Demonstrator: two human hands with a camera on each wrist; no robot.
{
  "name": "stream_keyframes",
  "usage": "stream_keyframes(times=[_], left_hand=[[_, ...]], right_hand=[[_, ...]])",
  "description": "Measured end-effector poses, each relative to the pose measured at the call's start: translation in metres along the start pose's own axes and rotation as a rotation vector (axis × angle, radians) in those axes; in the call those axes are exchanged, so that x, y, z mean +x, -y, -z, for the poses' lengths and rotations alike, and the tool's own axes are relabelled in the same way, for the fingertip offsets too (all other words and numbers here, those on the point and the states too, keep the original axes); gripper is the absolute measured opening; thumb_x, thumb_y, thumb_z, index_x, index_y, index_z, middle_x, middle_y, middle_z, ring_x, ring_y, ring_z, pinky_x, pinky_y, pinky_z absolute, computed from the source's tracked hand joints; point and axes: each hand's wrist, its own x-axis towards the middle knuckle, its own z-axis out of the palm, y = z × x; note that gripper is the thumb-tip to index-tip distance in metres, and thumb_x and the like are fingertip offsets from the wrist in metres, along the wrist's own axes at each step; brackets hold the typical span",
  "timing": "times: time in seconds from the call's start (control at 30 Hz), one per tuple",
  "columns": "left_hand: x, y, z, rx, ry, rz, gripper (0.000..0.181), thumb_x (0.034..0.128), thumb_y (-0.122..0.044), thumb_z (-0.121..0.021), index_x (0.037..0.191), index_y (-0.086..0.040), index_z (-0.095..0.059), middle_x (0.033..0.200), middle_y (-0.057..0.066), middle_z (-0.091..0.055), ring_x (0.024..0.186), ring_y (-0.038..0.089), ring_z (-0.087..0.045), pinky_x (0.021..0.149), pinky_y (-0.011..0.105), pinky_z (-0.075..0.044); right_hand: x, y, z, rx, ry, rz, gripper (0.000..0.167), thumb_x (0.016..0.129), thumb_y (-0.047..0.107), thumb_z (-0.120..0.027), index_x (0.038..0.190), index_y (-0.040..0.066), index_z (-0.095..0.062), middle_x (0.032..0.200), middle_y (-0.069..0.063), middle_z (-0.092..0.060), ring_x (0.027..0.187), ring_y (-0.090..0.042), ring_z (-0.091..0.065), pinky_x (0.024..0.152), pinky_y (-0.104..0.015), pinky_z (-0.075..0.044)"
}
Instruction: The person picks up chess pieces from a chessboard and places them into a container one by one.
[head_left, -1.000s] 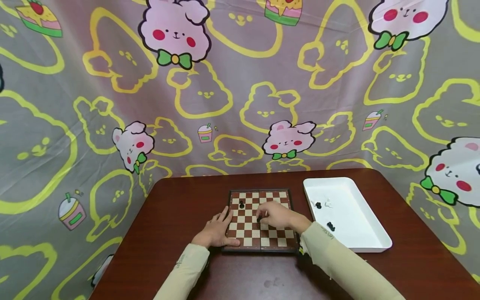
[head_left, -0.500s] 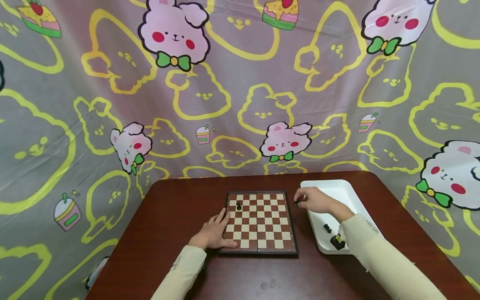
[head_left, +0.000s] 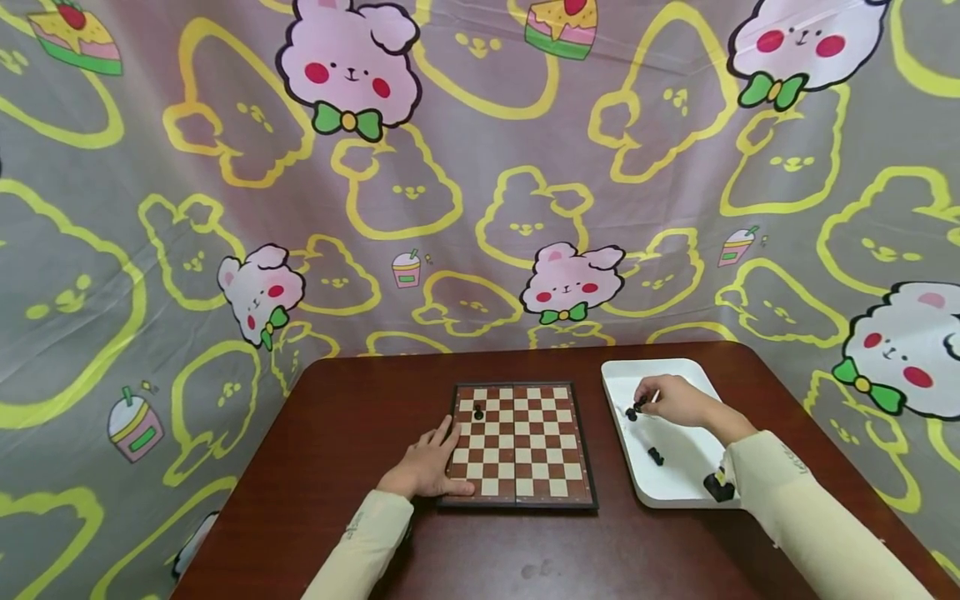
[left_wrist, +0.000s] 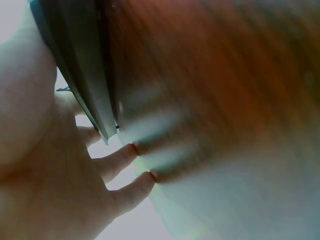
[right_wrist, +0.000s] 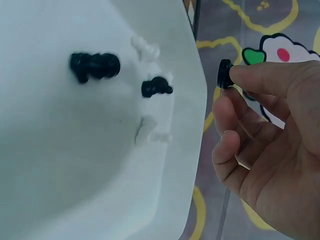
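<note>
A folding chessboard (head_left: 525,442) lies flat on the table. My left hand (head_left: 427,467) rests on its left edge and near corner, fingers spread; the left wrist view shows the fingers (left_wrist: 117,162) beside the dark board edge. One black chess piece (head_left: 478,412) stands near the board's far left. Above the far left part of a white tray (head_left: 678,492), my right hand (head_left: 686,402) pinches a black chess piece (right_wrist: 224,74) between thumb and fingers. Mostly its round base shows, so its kind is unclear. Inside the tray lie two more black pieces (right_wrist: 95,66) and some white pieces (right_wrist: 146,48).
The tray stands to the right of the board, with a strip of brown table (head_left: 603,467) between them. A curtain (head_left: 465,192) with cartoon rabbits hangs behind and beside the table.
My right hand has lifted a black piece off the board and carried it right, over the tray. My left hand has stayed on the board's edge.
</note>
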Motion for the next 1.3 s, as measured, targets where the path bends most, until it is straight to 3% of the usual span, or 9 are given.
stream_keyframes(times=[0.27,0.43,0.6,0.7,0.97,1.3], left_hand=[[-0.001,-0.001,0.001,0.005,0.01,-0.004,0.114,0.0705,-0.071,-0.064,0.153,-0.009,-0.016,0.157,0.014,-0.006,0.134,0.041,-0.027,0.098,0.059,-0.032],[-0.001,-0.001,0.002,0.004,0.008,-0.003,0.113,0.0707,-0.07,-0.065,0.153,-0.01,-0.015,0.157,0.014,-0.006,0.134,0.041,-0.027,0.098,0.058,-0.031],[-0.002,-0.001,0.003,0.008,0.001,0.006,0.114,0.0699,-0.07,-0.066,0.153,-0.009,-0.016,0.157,0.014,-0.006,0.134,0.041,-0.027,0.098,0.059,-0.031],[-0.001,0.0,0.003,0.015,-0.002,0.009,0.114,0.0699,-0.07,-0.065,0.153,-0.01,-0.016,0.157,0.014,-0.007,0.134,0.04,-0.027,0.098,0.059,-0.032],[-0.002,0.002,0.0,-0.011,0.001,-0.007,0.112,0.0706,-0.069,-0.066,0.153,-0.01,-0.017,0.157,0.015,-0.007,0.134,0.042,-0.026,0.098,0.06,-0.031],[-0.003,-0.002,0.002,-0.015,0.0,-0.006,0.112,0.0713,-0.068,-0.066,0.153,-0.009,-0.017,0.157,0.015,-0.007,0.134,0.042,-0.026,0.097,0.06,-0.032]], right_hand=[[-0.011,-0.02,0.004,-0.04,-0.014,0.015,0.012,0.077,-0.001,-0.068,0.084,0.01,-0.068,0.075,0.005,-0.063,0.07,-0.01,-0.055,0.063,-0.031,-0.043],[-0.018,-0.028,0.01,-0.046,-0.009,-0.046,0.012,0.08,-0.001,-0.065,0.09,0.005,-0.068,0.078,0.003,-0.061,0.072,-0.012,-0.054,0.063,-0.032,-0.044],[-0.02,-0.028,0.014,-0.048,-0.002,-0.097,0.013,0.082,0.0,-0.063,0.095,0.002,-0.068,0.08,0.001,-0.06,0.072,-0.013,-0.053,0.063,-0.032,-0.044],[-0.017,-0.024,0.015,-0.045,-0.008,-0.077,0.013,0.083,0.0,-0.063,0.095,0.001,-0.067,0.08,0.001,-0.06,0.072,-0.013,-0.053,0.063,-0.032,-0.044],[0.0,-0.002,0.009,-0.046,-0.01,-0.043,0.015,0.084,0.003,-0.063,0.099,0.0,-0.065,0.08,0.0,-0.06,0.069,-0.013,-0.055,0.061,-0.033,-0.044],[0.042,0.034,-0.014,0.017,0.044,-0.061,0.013,0.089,0.007,-0.061,0.102,0.005,-0.065,0.086,-0.001,-0.061,0.069,-0.014,-0.055,0.059,-0.032,-0.046]])
